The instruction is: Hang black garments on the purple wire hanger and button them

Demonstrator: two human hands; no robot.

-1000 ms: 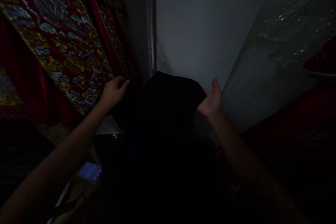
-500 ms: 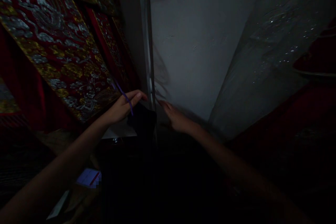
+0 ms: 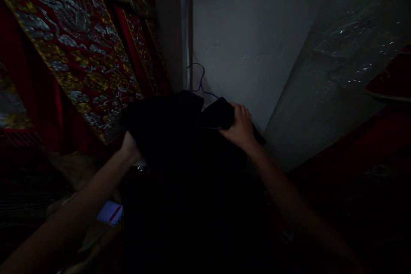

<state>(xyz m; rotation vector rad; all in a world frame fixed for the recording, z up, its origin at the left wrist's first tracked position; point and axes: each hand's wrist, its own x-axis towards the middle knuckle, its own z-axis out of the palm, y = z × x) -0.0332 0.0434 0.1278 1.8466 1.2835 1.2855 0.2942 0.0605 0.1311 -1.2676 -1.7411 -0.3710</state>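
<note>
A black garment (image 3: 173,137) is on a thin purple clothes hanger (image 3: 201,83), whose hook curves up in front of the pale wall. Whether the hook hangs on anything, I cannot tell. My right hand (image 3: 239,126) is closed round the garment's right shoulder part, thumb in front and fingers over the top. At the left edge of the cloth, my left hand (image 3: 130,150) grips the garment, its fingers mostly hidden by the dark fabric. The lower part of the garment is lost in shadow.
Red cloth embroidered in gold and silver (image 3: 73,51) hangs at the left. A narrow metal strip (image 3: 189,17) runs up the pale wall (image 3: 244,30). Clear plastic sheeting (image 3: 334,64) covers the right side. A white and purple card (image 3: 110,212) lies lower left.
My hands have moved apart from beside the metal strip, the right one now on the garment's shoulder. The hanger, earlier by my left hand, now shows upright between them with the garment spread out.
</note>
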